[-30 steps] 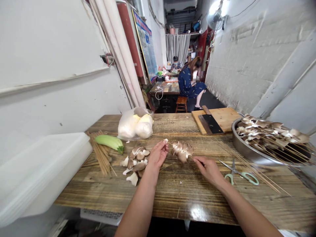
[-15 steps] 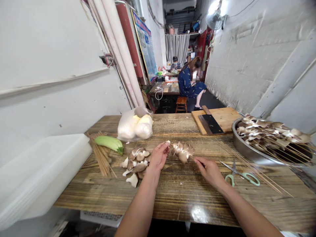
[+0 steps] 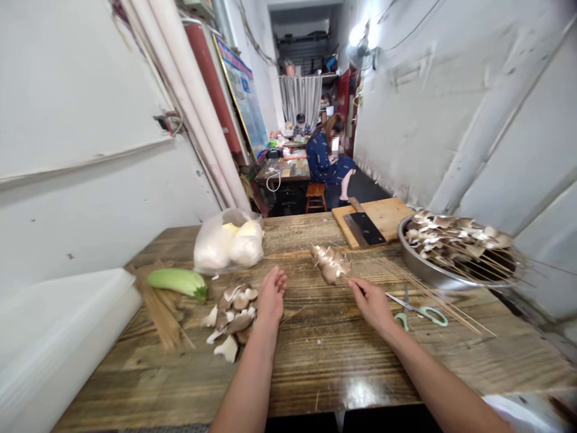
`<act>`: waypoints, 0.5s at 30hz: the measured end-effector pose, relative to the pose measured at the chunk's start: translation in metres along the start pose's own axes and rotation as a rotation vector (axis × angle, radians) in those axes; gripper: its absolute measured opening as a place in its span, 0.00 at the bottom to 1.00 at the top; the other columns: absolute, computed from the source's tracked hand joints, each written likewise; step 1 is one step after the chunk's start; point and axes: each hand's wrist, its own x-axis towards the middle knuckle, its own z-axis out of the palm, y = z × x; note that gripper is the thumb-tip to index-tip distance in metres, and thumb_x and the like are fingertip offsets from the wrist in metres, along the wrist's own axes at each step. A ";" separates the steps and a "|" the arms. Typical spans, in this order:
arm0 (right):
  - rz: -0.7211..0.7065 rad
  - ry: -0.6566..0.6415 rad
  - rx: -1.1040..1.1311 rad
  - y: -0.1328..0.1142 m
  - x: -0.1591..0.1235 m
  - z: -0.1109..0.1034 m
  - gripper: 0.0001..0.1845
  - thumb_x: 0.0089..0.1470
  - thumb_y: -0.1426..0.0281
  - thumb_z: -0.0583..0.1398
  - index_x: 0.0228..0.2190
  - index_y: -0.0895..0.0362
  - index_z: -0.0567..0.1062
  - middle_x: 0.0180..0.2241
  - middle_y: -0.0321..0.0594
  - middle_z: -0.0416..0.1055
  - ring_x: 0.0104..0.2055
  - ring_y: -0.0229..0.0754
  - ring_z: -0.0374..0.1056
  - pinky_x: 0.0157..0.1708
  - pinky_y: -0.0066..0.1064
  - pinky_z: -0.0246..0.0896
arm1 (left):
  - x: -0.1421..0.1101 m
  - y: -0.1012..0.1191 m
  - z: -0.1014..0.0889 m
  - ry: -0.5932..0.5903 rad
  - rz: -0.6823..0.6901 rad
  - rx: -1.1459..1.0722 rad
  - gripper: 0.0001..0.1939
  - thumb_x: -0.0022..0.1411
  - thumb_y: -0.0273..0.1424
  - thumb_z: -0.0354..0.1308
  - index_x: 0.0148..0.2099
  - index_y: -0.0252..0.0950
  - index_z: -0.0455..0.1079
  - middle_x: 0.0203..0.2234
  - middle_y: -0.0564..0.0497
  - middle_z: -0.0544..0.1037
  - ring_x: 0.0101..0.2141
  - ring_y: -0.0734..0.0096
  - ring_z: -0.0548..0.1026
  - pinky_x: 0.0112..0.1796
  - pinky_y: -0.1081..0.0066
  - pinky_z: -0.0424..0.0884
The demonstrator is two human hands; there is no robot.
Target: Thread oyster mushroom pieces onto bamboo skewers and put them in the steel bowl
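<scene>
My right hand (image 3: 372,302) is closed in a pinch on the end of a bamboo skewer. Brownish-grey oyster mushroom pieces (image 3: 331,264) are threaded along that skewer, over the wooden table (image 3: 311,361). My left hand (image 3: 271,296) is apart from it, fingers loosely curled, with nothing visible in them. Right beside the left hand lies a pile of loose oyster mushrooms (image 3: 234,313), partly hidden by the wrist. Green-handled scissors (image 3: 417,310) lie open to the right of my right hand, near several bare skewers (image 3: 433,294).
A steel basin (image 3: 419,267) of mushroom skewers stands at right, beside a cutting board (image 3: 392,213) with a cleaver (image 3: 365,228). At left are a green squash (image 3: 175,282), a skewer bundle (image 3: 164,316), a plastic bag (image 3: 211,249) and a white container (image 3: 90,325). A person (image 3: 327,156) sits behind.
My left hand has let go of the small white piece at the skewer's tip and moved back left toward the mushroom pile. The right hand still holds the skewer. The view has shifted.
</scene>
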 end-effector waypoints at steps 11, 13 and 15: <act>-0.018 0.209 -0.091 -0.016 0.006 -0.031 0.13 0.54 0.71 0.52 0.33 0.56 0.76 0.26 0.38 0.75 0.24 0.38 0.69 0.27 0.26 0.62 | -0.006 -0.033 0.005 -0.136 0.220 0.361 0.23 0.41 0.36 0.63 0.42 0.36 0.67 0.27 0.53 0.71 0.27 0.76 0.69 0.27 0.75 0.63; -0.092 0.244 -0.163 -0.029 0.010 -0.059 0.13 0.55 0.71 0.52 0.33 0.56 0.77 0.29 0.40 0.76 0.29 0.39 0.70 0.30 0.26 0.62 | -0.004 -0.035 0.004 -0.151 0.223 0.381 0.24 0.40 0.36 0.63 0.42 0.36 0.67 0.28 0.53 0.71 0.27 0.75 0.69 0.27 0.75 0.63; -0.161 0.268 -0.264 -0.040 0.017 -0.092 0.13 0.55 0.71 0.52 0.34 0.56 0.77 0.32 0.41 0.76 0.31 0.39 0.70 0.33 0.26 0.62 | -0.003 -0.037 0.003 -0.170 0.217 0.388 0.24 0.39 0.36 0.62 0.42 0.36 0.67 0.29 0.52 0.71 0.28 0.74 0.69 0.27 0.74 0.63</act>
